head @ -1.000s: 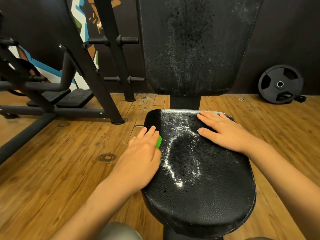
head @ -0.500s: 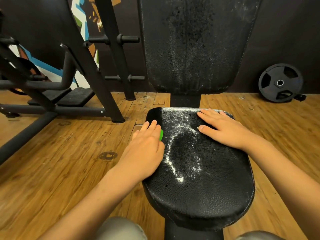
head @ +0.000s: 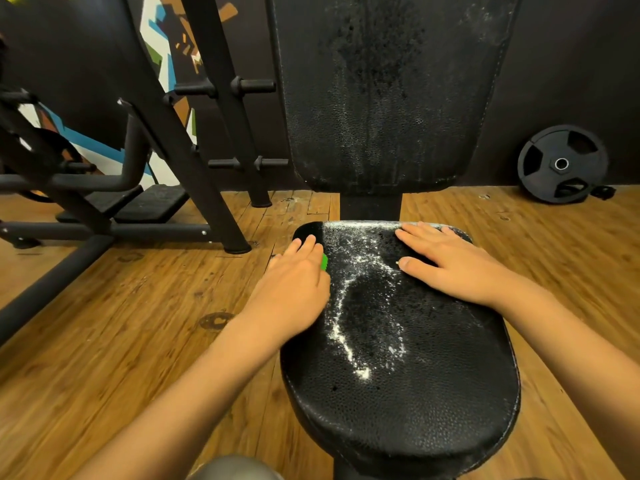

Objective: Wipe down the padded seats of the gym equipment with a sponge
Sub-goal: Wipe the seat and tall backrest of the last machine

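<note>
Seat [head: 415, 375] is pebbled black, white-streaked; flat left hand [head: 294, 292] presses green sponge [head: 324, 262], right hand [head: 453, 268] outspread.

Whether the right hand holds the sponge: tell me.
No: the right hand lies flat on the seat; the green sponge shows under the left hand.

Both bare forearms are reaching forward from the bottom corners and angling in toward each other. The left hand [head: 294, 289] is lying palm down, its fingers [head: 306, 245] pretty much straight and close together and pointing ahead. It's pressing flat on a green sponge [head: 324, 262] that's just peeking out by the index finger, and the thumb is hidden. The right hand [head: 453, 268] is resting palm down too, fingers stretching forward-left, thumb [head: 414, 263] sticking out apart from them.
</note>
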A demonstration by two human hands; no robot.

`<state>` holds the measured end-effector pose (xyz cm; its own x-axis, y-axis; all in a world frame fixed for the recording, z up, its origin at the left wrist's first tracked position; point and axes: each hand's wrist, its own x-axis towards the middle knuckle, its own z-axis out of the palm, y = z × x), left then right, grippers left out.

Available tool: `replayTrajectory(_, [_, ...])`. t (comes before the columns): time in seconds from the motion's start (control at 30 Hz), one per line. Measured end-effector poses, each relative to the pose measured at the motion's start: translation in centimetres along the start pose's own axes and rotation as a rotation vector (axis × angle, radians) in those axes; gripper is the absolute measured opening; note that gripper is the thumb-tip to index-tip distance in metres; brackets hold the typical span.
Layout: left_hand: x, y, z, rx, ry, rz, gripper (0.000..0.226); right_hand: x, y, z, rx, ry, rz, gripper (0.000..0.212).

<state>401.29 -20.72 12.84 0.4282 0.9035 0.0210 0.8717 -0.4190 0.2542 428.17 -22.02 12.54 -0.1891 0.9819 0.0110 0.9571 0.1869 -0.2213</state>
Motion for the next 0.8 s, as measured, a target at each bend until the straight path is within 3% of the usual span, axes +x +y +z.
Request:
replayTrajectory(0.4, [11.1,-1.8,-1.3,0.052,-0.005,-0.07,0.049,0.0,0.1,0.0,0.01,-0.004,0.008,0.069])
replayTrajectory(0.57, [8.9,-1.6,-0.8,0.055,0.071,0.0,0.05,-0.1,0.0,-0.1,0.01,0.003,0.0,0.068])
replayTrajectory(0.8, [5.2,-1.5,0.1,0.053,0.035,0.014,0.054,0.0,0.1,0.0,-0.003,0.014,-0.003,0.068])
